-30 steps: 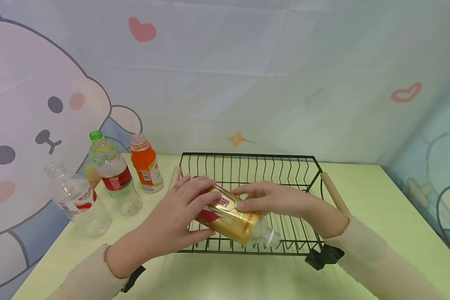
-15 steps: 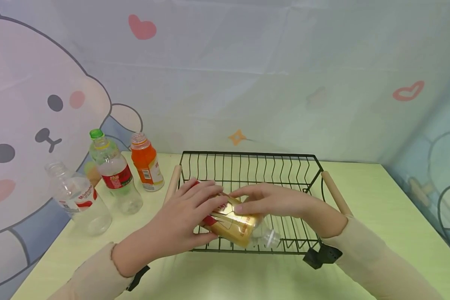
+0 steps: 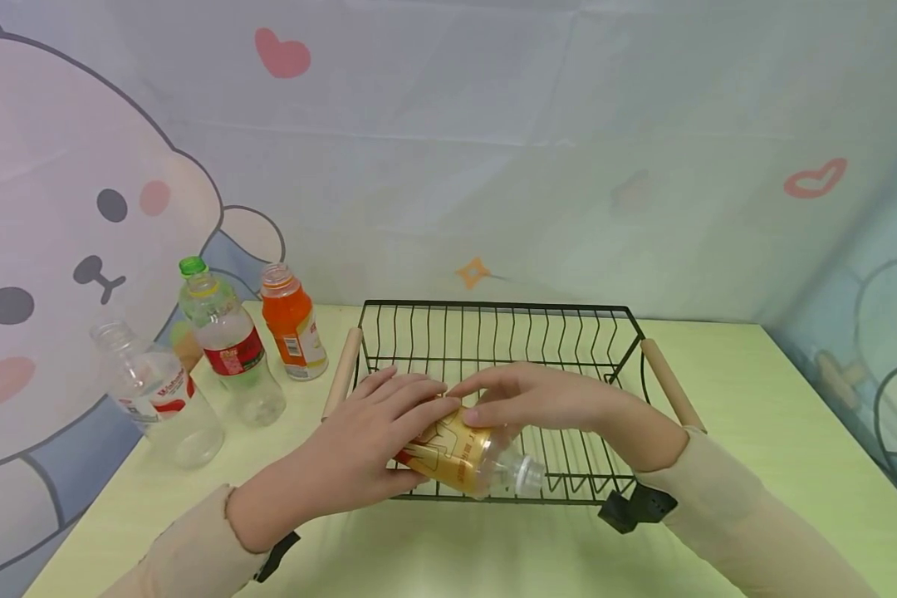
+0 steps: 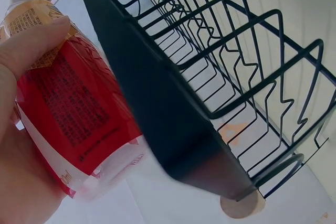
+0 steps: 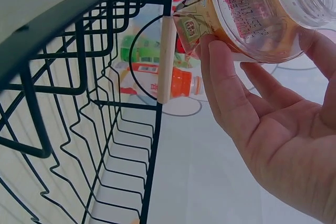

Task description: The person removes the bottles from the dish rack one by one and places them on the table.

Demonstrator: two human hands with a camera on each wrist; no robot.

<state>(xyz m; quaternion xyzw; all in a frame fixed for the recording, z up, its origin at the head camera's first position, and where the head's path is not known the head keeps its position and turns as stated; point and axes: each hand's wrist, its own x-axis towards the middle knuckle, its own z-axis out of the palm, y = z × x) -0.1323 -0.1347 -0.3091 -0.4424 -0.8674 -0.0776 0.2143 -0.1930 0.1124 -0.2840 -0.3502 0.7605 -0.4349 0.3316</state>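
A plastic bottle [image 3: 448, 453] with a gold and red label lies slantwise between both hands, over the front part of a black wire rack [image 3: 493, 307]. Its clear neck points right and toward me. My left hand [image 3: 377, 432] wraps the base end, thumb pressed on the label [image 4: 73, 93] in the left wrist view. From the neck side, my right hand [image 3: 523, 399] holds the bottle with thumb and fingers at the label's upper edge. In the right wrist view, a pointed flap of label [image 5: 191, 27] stands off the bottle beside the fingertips [image 5: 212, 43].
Left of the rack stand a clear bottle [image 3: 168, 407] with a red and white label, a green-necked bottle [image 3: 232, 357] with a red label, and an orange bottle [image 3: 293, 328]. Wooden handles [image 3: 673, 386] flank the rack. A printed cloth [image 3: 493, 166] hangs behind the table.
The bottle has rolled in my hands, so its red emblem has turned out of sight. Its neck has shifted slightly left, and my left fingers have slid further over the label.
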